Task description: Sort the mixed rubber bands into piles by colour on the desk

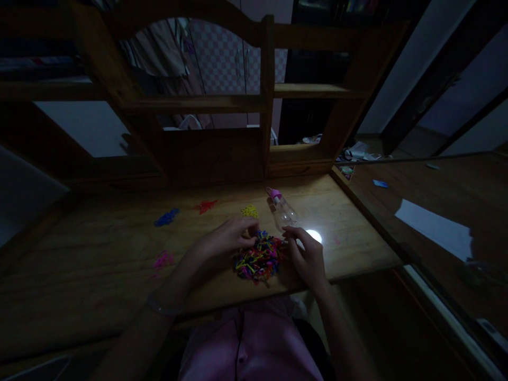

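Observation:
A heap of mixed coloured small rubber bands (260,257) lies on the wooden desk (99,264) in front of me. My left hand (228,238) rests on the heap's upper left edge, fingers curled and pinching into the bands. My right hand (305,254) sits at the heap's right edge, fingers bent, fingertips at the bands. Small sorted piles lie further off: blue (166,217), red (205,206), yellow (250,211) and pink (162,260). A clear bottle with a pink cap (282,207) lies on its side just beyond my right hand.
A bright light spot (314,235) falls on the desk by my right hand. A wooden shelf unit (265,100) rises behind the desk. To the right, a second surface holds a white sheet (434,227) and small items. The room is dark.

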`<action>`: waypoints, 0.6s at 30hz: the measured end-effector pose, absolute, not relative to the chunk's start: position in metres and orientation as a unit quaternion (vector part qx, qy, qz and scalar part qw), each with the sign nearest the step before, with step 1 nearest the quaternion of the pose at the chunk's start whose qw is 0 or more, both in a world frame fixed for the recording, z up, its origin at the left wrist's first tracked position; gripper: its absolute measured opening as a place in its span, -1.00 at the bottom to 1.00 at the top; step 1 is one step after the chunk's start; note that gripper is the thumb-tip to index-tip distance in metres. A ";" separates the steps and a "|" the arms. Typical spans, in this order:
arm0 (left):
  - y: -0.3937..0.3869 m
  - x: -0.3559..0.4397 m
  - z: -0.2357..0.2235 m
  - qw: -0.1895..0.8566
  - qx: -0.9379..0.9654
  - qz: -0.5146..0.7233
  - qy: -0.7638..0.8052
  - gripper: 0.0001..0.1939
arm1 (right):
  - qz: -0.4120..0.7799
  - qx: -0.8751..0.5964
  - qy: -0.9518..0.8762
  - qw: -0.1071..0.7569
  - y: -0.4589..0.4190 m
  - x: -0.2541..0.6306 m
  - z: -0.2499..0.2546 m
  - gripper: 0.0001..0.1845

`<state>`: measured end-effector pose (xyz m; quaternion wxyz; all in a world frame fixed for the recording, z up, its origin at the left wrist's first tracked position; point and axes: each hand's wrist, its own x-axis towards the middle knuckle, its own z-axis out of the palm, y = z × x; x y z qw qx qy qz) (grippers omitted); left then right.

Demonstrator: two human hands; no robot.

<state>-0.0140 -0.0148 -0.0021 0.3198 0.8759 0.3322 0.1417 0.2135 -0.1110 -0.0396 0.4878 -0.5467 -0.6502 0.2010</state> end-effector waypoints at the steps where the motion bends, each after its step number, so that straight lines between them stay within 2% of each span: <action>1: -0.015 -0.015 -0.004 0.335 0.868 0.144 0.338 -0.93 | 0.199 -0.547 -0.650 0.488 -0.111 0.214 -0.040 -0.69; 9: -0.032 -0.021 -0.001 0.471 0.783 0.184 0.361 -0.85 | 0.190 -0.552 -0.657 0.478 -0.111 0.214 -0.039 -0.68; 18: -0.032 -0.023 0.002 0.546 0.716 0.254 0.352 -0.83 | 0.164 -0.549 -0.666 0.478 -0.110 0.214 -0.038 -0.68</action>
